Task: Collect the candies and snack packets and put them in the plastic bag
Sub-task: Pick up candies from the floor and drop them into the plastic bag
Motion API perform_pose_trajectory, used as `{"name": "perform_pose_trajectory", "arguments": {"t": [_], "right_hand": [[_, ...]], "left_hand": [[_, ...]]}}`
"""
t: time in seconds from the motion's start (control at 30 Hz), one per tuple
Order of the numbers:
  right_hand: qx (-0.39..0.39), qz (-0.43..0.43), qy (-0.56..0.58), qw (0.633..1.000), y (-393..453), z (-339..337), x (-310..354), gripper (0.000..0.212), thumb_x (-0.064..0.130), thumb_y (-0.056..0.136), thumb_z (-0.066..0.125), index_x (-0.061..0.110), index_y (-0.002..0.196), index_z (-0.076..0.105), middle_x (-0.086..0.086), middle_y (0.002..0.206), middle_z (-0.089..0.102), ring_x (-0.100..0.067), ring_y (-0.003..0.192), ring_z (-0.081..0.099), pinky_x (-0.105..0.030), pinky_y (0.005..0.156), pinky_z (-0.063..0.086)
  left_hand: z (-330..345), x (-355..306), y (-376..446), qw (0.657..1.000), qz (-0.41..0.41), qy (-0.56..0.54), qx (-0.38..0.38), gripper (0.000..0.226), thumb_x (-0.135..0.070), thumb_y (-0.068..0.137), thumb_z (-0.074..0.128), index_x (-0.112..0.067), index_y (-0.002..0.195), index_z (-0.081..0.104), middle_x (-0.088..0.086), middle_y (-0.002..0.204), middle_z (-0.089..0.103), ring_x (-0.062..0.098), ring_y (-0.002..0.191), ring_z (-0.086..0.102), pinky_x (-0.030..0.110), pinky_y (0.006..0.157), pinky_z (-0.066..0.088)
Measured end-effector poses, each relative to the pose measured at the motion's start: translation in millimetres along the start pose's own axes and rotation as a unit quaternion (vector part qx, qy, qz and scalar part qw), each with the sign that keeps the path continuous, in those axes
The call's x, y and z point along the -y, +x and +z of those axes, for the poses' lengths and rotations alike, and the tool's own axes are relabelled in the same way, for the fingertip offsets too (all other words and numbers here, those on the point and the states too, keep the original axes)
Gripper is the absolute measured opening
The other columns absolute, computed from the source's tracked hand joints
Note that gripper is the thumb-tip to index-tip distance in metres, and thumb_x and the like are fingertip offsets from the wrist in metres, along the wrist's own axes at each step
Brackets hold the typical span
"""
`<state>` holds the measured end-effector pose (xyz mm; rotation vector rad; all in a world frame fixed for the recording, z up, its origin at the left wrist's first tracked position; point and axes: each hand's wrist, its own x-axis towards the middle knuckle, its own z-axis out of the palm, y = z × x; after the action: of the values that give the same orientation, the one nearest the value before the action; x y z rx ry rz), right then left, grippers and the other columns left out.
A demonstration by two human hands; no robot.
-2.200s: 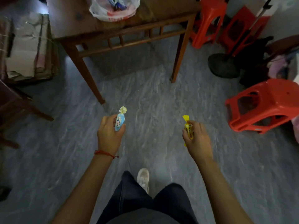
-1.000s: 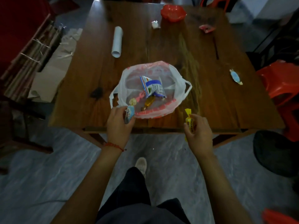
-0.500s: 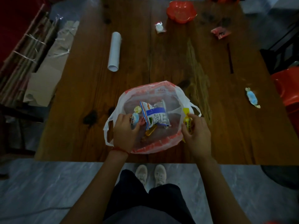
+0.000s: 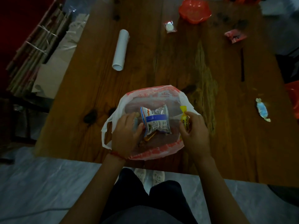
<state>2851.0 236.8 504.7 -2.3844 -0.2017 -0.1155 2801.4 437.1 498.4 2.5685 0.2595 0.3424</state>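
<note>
Step in hand: two candies are being lowered into the plastic bag (image 4: pixel 161 94) at the table's (image 4: pixel 90 97) near edge.
Left hand: the left hand (image 4: pixel 126 135) is curled round a pale blue candy (image 4: pixel 135 122), mostly hidden, inside the bag's mouth.
Right hand: the right hand (image 4: pixel 195 133) pinches a yellow candy (image 4: pixel 185 120) over the bag's right rim.
Doing it well: release is best made low, past the rim, as thin film slumps.
Textures: crinkled snack packet (image 4: pixel 154 120); glossy twist wrappers.
Left over: blue candy (image 4: pixel 262 109) by the right edge; red packet (image 4: pixel 235 35) and white candy (image 4: pixel 169 27) toward the far edge.
</note>
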Motion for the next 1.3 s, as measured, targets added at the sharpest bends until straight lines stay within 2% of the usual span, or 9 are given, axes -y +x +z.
{"name": "perform_pose_trajectory", "arguments": {"t": [0.07, 0.17, 0.33, 0.5, 0.7, 0.83, 0.93, 1.03, 1.3], "right_hand": [[0.005, -0.007, 0.009, 1.0, 4, 3, 2, 0.032, 0.011, 0.084, 0.063, 0.002, 0.114, 0.055, -0.016, 0.1, 0.056, -0.011, 0.082, 0.045, -0.007, 0.061, 0.032], [0.019, -0.013, 0.011, 1.0, 13, 12, 6, 0.032, 0.013, 0.086, 0.062, 0.003, 0.115, 0.054, -0.016, 0.098, 0.055, -0.016, 0.079, 0.049, -0.02, 0.063, 0.034], [0.035, -0.031, -0.005, 0.999, 27, 35, 13, 0.029, 0.015, 0.088, 0.059, 0.003, 0.115, 0.054, -0.012, 0.099, 0.055, -0.009, 0.08, 0.043, -0.006, 0.058, 0.032], [0.063, -0.041, -0.032, 0.997, 38, 58, 7, 0.025, 0.019, 0.09, 0.053, 0.006, 0.111, 0.053, -0.014, 0.103, 0.058, -0.024, 0.092, 0.054, -0.028, 0.071, 0.041], [0.042, -0.047, -0.08, 0.995, 37, 52, 6, 0.026, 0.023, 0.089, 0.055, 0.004, 0.107, 0.055, -0.016, 0.096, 0.058, -0.026, 0.083, 0.056, -0.028, 0.061, 0.038], [0.008, -0.076, -0.092, 0.993, 31, 38, 15, 0.035, 0.026, 0.083, 0.054, 0.001, 0.107, 0.059, -0.02, 0.097, 0.062, -0.034, 0.084, 0.059, -0.034, 0.064, 0.043], [0.002, -0.082, -0.1, 0.992, 24, 25, 16, 0.048, 0.036, 0.085, 0.045, -0.001, 0.113, 0.058, -0.023, 0.108, 0.061, -0.037, 0.097, 0.057, -0.042, 0.077, 0.047], [0.003, -0.053, -0.119, 0.991, 11, 13, 13, 0.053, 0.039, 0.085, 0.041, 0.0, 0.118, 0.055, -0.024, 0.117, 0.058, -0.037, 0.107, 0.053, -0.046, 0.087, 0.043], [-0.026, 0.086, -0.182, 0.979, -46, -25, -17, 0.049, 0.038, 0.091, 0.048, 0.01, 0.13, 0.045, -0.016, 0.136, 0.046, -0.029, 0.126, 0.04, -0.047, 0.101, 0.031]], "left_hand": [[-4, 2, -1, 0.999, 0.025, 0.026, -0.003, 0.047, -0.035, 0.086, 0.045, 0.005, 0.101, 0.063, 0.021, 0.094, 0.067, 0.032, 0.085, 0.065, 0.032, 0.078, 0.042], [-11, 12, -5, 0.998, 0.037, 0.048, 0.007, 0.059, -0.045, 0.094, 0.034, 0.005, 0.105, 0.062, 0.023, 0.105, 0.064, 0.034, 0.099, 0.061, 0.041, 0.086, 0.045], [-26, 34, -16, 0.996, 0.004, 0.087, 0.006, 0.063, -0.048, 0.095, 0.026, 0.004, 0.11, 0.059, 0.024, 0.112, 0.061, 0.036, 0.109, 0.055, 0.046, 0.091, 0.042], [-33, 55, -24, 0.993, -0.054, 0.108, -0.003, 0.052, -0.039, 0.086, 0.042, 0.004, 0.11, 0.059, 0.025, 0.115, 0.06, 0.039, 0.11, 0.054, 0.054, 0.09, 0.044], [-34, 60, -21, 0.992, -0.057, 0.11, -0.022, 0.051, -0.038, 0.086, 0.043, 0.004, 0.11, 0.06, 0.025, 0.114, 0.06, 0.039, 0.111, 0.054, 0.051, 0.092, 0.04], [-30, 57, -15, 0.995, -0.024, 0.098, -0.021, 0.052, -0.037, 0.086, 0.044, 0.005, 0.112, 0.059, 0.025, 0.115, 0.059, 0.039, 0.111, 0.053, 0.052, 0.091, 0.042], [-27, 53, -10, 0.996, 0.014, 0.091, -0.019, 0.054, -0.041, 0.09, 0.041, 0.005, 0.113, 0.058, 0.025, 0.116, 0.059, 0.04, 0.111, 0.053, 0.052, 0.091, 0.042], [-23, 47, -6, 0.994, 0.061, 0.091, -0.004, 0.058, -0.044, 0.096, 0.032, 0.006, 0.112, 0.058, 0.026, 0.116, 0.059, 0.039, 0.111, 0.053, 0.05, 0.092, 0.041], [-7, 17, 6, 0.982, 0.161, 0.045, 0.085, 0.054, -0.042, 0.092, 0.04, 0.005, 0.113, 0.058, 0.025, 0.116, 0.059, 0.036, 0.11, 0.055, 0.047, 0.092, 0.045]]}}
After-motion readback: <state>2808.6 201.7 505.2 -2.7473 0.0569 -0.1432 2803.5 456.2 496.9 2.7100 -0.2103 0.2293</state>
